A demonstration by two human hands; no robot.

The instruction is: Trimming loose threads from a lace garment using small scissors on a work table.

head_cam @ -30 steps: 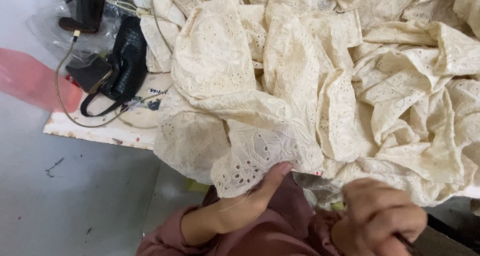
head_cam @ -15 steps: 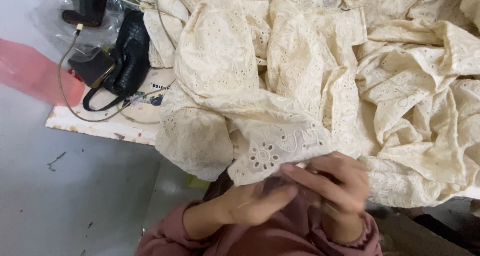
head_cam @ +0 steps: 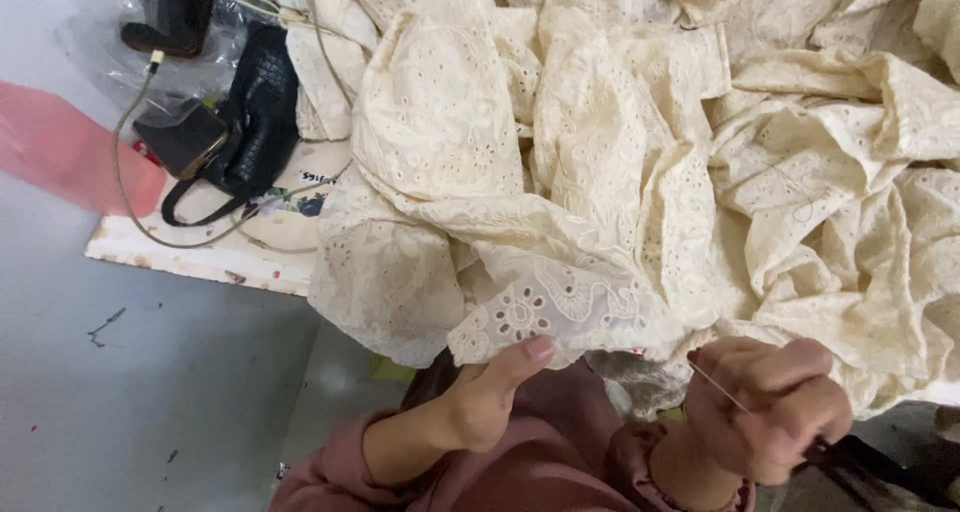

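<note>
The left hand (head_cam: 495,392) comes up from the lower edge on a bare forearm, its mauve sleeve pushed back near the elbow. The thumb points upward, nail showing, and pinches against fingers that are hidden. The right hand (head_cam: 765,417) sits lower and to the right, curled into a loose fist with knuckles upward, wrist bent, a gathered mauve cuff around it. The hands are apart.
</note>
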